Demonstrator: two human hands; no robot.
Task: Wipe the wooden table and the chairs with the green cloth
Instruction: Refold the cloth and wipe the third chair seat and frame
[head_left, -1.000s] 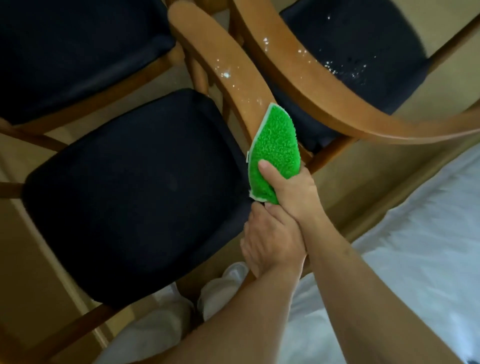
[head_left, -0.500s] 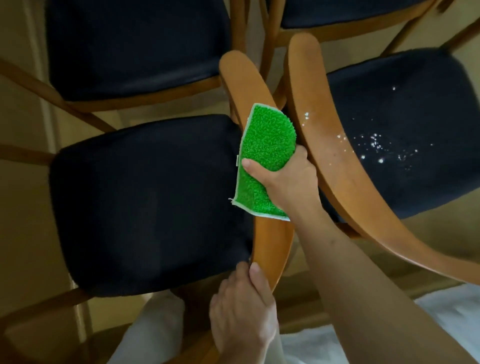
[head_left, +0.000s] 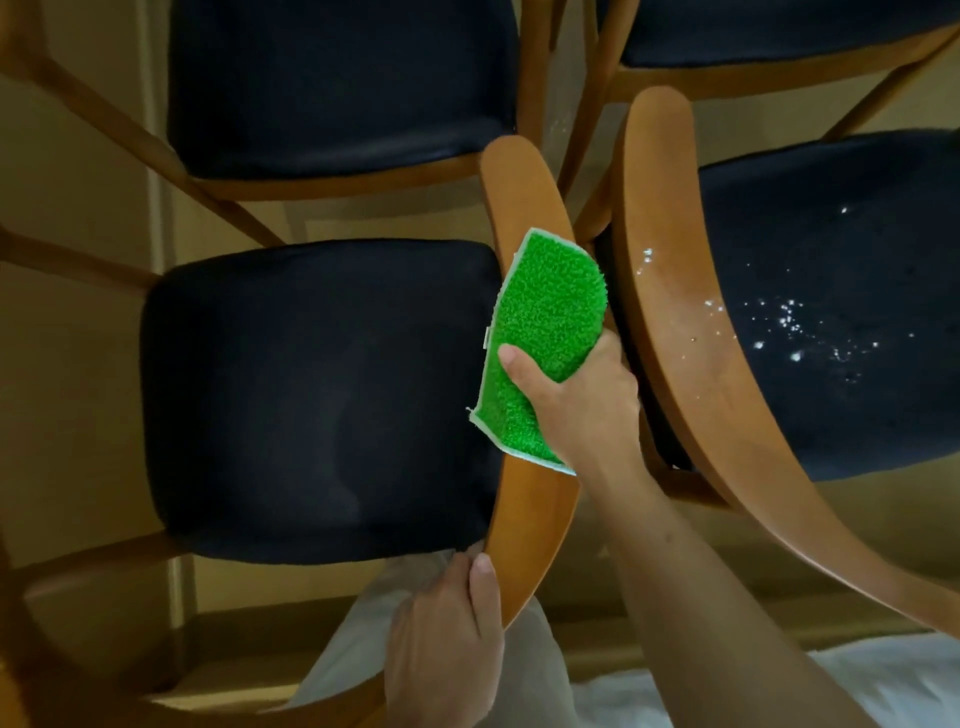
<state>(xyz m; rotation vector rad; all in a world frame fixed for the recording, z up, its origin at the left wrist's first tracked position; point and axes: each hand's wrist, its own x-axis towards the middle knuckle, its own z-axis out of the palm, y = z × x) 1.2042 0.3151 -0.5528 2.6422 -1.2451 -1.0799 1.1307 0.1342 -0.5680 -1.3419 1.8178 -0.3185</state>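
The right hand grips the cloth against the near chair's backrest, mid-wipe. The left hand clasps the rail's near end. The right chair, seemingly speckled with droplets, likely comes next.

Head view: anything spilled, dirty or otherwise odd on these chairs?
Yes. White specks lie scattered on the right chair's dark seat and along its wooden backrest, like crumbs or droplets not yet wiped. The right hand holds the green cloth on the neighbouring chair's backrest.
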